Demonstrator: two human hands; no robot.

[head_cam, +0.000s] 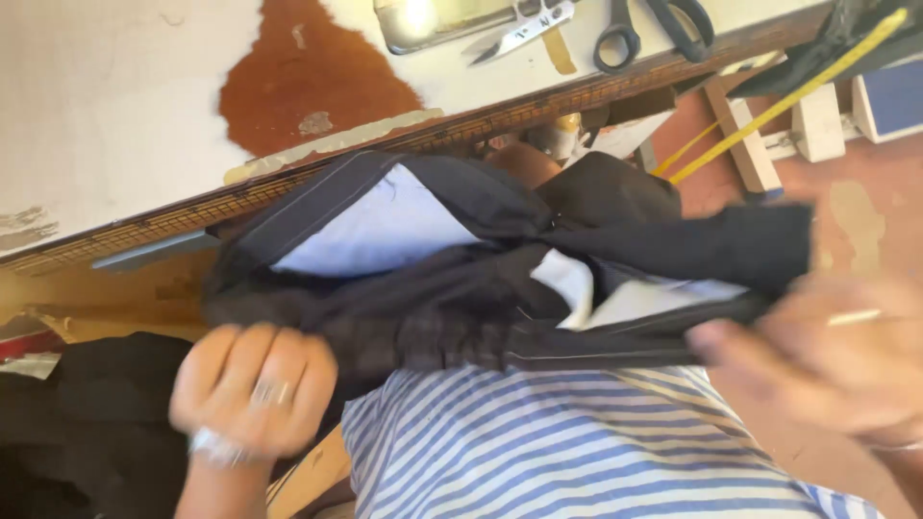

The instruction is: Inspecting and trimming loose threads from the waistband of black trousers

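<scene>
Starting at the left, at about eight o'clock, our left hand (252, 386) is curling into a loose fist against the lower edge of the dark garment (461, 288); the knuckles and a ring are facing us, and motion blur is keeping us from telling whether cloth is actually pinched inside the fingers. Behind that hand, at nine o'clock, a heap of black cloth (87, 423) is lying in shadow. Moving toward the centre, we are holding the garment stretched across our lap, just above our blue-and-white striped shirt (577, 452); its pale lining (380, 231) is showing through at ten o'clock and again in a white fold near the middle, so we judge it is being opened out or turned for inspection. Above it, from eleven to one o'clock, the worn white table (115, 106) is carrying a small pair of thread snips (524, 29) and black-handled scissors (654, 24). At two o'clock a yellow measuring tape (788, 96) is slanting down toward the floor. At three to four o'clock our right hand (827, 356) is reaching in, fingers spread partly open and heavily blurred, the thumb touching the garment's right end. We judge the spreading step is under way; the next move is calling for a firmer two-handed grip and an even pull to flatten the cloth.
</scene>
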